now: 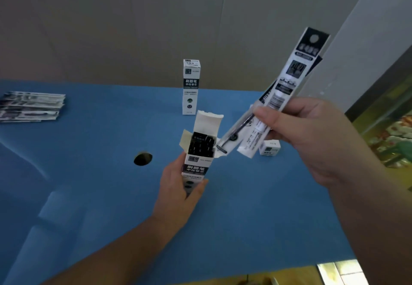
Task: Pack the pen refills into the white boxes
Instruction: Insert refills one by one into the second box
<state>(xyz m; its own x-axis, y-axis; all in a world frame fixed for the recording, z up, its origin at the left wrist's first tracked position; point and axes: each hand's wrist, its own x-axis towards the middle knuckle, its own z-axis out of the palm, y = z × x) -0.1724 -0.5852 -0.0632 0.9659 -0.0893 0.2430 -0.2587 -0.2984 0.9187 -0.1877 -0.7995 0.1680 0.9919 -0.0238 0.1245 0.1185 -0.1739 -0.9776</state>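
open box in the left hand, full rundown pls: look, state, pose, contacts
The open white box is a tall, narrow carton, seemingly thin card, with black panels and printed text on its front. Its top flaps are folded open, the tallest standing up at the back. Dark refill packs already show inside the mouth. It is held roughly upright, leaning slightly right, above the blue table. The left hand grips its lower part, thumb across the front. The refill packs in the right hand point at its opening, lower tips near the right flap.

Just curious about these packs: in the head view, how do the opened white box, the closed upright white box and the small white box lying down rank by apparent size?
1. Opened white box, nearer the camera, so unsure.
2. Closed upright white box.
3. Small white box lying down.
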